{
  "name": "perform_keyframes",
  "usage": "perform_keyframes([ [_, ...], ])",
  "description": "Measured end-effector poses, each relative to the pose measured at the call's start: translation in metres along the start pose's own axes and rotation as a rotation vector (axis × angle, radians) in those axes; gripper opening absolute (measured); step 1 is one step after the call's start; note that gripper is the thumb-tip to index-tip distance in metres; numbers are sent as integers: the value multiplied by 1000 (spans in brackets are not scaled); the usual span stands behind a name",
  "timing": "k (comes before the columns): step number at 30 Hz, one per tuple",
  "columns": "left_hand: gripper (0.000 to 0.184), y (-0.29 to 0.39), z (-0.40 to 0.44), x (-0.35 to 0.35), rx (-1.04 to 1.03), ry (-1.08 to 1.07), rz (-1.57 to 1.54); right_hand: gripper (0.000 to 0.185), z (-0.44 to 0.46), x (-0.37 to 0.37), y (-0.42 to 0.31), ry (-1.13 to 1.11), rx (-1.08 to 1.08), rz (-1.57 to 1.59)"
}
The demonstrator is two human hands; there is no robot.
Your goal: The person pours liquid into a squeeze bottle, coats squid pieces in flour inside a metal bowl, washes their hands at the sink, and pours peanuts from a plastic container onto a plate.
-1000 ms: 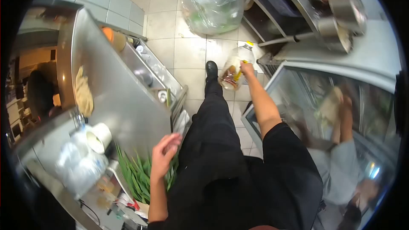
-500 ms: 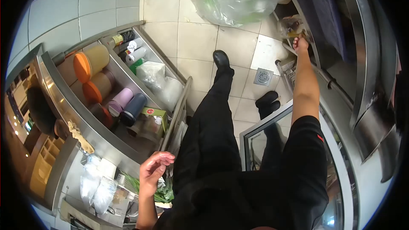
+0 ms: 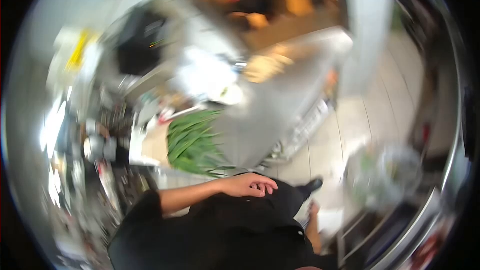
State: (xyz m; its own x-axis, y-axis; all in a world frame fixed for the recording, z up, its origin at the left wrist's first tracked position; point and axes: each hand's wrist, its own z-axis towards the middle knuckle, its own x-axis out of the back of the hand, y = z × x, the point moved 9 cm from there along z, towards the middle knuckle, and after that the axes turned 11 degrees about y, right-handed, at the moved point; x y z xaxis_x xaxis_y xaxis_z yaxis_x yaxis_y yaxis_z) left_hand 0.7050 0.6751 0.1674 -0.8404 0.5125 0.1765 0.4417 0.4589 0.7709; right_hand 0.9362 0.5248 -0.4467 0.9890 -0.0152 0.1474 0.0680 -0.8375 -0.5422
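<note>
My left hand [image 3: 248, 185] hovers in front of my waist over my dark clothing, palm down. Its fingers are loosely bent and apart, with nothing in them. Nearest to it is a bunch of long green leaves [image 3: 194, 142] lying on a pale board, beside a grey metal counter [image 3: 260, 125]. Low on the right, my right hand [image 3: 313, 209] is partly seen past my body. Blur smears its fingers, so whether it holds anything is unclear.
A clear plastic bag [image 3: 382, 175] with green contents stands on the tiled floor [image 3: 370, 115] at right. A pale yellow lumpy thing [image 3: 265, 67] rests on the counter's far side. Farther left are a black bulky object [image 3: 140, 40] and blurred metal shelving.
My view has swung sharply left, bringing the leaves and counter to the middle. My left hand now lies across my front. The right hand appears lower in view, away from the shelf items.
</note>
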Motion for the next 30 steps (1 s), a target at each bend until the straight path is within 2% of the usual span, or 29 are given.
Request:
perform_keyframes([
  [2,38,-32,-50,40,-98,132,-105,27,-56,-24,-61,-84,-73,-93],
  [4,39,-80,-105,84,-206,333,-215,27,-67,-57,-137,-171,83,-256],
  [6,42,-162,-166,106,-10,350,-356,26,-78,-115,-224,-258,272,-415],
  [8,44,-248,-233,123,41,485,-423,26,-107,-196,-307,-339,458,-558],
  [12,40,-451,-347,102,250,889,-357,24,-211,-388,-390,-514,741,-763],
  [13,41,-501,-377,88,334,1082,-252,24,-242,-434,-394,-560,792,-815],
  [14,42,-540,-406,76,435,1262,-137,24,-271,-478,-393,-604,835,-864],
  [15,42,-568,-427,60,442,1313,-196,23,-303,-518,-387,-638,869,-913],
  [17,43,-621,-461,15,838,1376,-365,23,-352,-578,-361,-701,896,-990],
  [18,44,-626,-468,9,767,1471,-462,23,-373,-601,-347,-723,903,-1022],
  [19,46,-617,-476,16,615,1579,-412,22,-385,-619,-326,-746,895,-1074],
  [20,47,-620,-474,18,536,1572,-570,22,-393,-640,-310,-757,888,-1099],
  [22,46,-615,-481,43,374,1531,-600,22,-406,-672,-266,-777,873,-1176],
  [26,43,-646,-525,115,233,1519,-653,21,-419,-731,-182,-784,816,-1308],
  [28,41,-675,-559,147,182,1646,-643,20,-423,-763,-136,-794,780,-1389],
  [30,41,-694,-608,164,195,1662,-715,20,-438,-807,-88,-826,760,-1461],
])
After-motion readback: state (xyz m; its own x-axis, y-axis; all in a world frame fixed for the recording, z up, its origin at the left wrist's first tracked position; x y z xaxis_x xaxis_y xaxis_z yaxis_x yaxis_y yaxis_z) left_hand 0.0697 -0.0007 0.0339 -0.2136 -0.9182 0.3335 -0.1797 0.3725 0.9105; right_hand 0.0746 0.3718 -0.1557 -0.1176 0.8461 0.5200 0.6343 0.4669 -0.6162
